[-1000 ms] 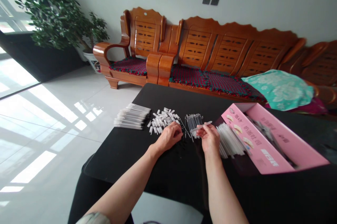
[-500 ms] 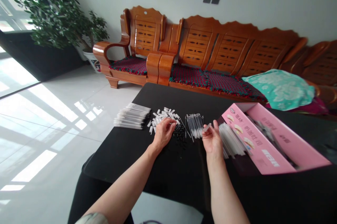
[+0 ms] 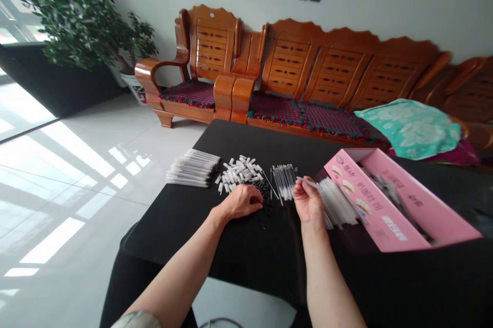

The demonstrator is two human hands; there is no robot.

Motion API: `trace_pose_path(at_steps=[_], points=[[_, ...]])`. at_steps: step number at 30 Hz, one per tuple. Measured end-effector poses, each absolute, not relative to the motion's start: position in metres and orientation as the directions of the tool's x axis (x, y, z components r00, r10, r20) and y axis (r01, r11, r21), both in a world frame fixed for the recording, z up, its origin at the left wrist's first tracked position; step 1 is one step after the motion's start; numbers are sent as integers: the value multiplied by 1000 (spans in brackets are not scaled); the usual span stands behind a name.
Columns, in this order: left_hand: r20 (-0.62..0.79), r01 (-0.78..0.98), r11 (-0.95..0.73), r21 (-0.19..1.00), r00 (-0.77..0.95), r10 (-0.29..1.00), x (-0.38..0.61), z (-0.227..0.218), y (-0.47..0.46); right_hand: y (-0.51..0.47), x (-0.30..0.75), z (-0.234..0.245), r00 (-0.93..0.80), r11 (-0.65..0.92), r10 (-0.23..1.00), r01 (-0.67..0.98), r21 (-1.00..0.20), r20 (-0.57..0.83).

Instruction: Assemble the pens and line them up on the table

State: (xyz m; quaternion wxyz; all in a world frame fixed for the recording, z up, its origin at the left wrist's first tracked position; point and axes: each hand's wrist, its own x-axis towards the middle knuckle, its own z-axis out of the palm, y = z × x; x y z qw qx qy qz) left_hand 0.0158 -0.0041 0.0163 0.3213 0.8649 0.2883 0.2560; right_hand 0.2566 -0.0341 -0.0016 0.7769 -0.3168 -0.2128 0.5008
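My right hand point(image 3: 309, 204) is closed on a translucent pen barrel point(image 3: 308, 182), which points toward the left. My left hand point(image 3: 242, 203) reaches into the pile of small black pen plugs point(image 3: 266, 195); its fingers are curled together, and whatever lies between them is hidden. Just beyond it is a heap of white pen caps point(image 3: 239, 171). Pen refills point(image 3: 285, 182) lie in a row between my hands, with a few stray ones at their left. More empty barrels point(image 3: 339, 204) are stacked right of my right hand.
Capped pens point(image 3: 192, 168) form a stack at the left of the black table point(image 3: 185, 230). An open pink box point(image 3: 370, 205) stands at the right with things inside. Behind the table are a wooden sofa point(image 3: 335, 69), a turquoise cloth point(image 3: 410, 128) and a potted plant point(image 3: 88, 25).
My left hand has moved from the edge of the white caps down and nearer me, onto the black plugs. My right hand has tilted the barrel so it points left.
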Motion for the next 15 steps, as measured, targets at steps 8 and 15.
trace_pose_path(at_steps=[8,15], points=[[241,378,-656,654,717,654,20,16,-6,-36,255,0,311,228,950,-610,-758,35],[112,105,-183,978,474,873,26,11,-4,-40,244,8,216,157,976,-554,-817,41]])
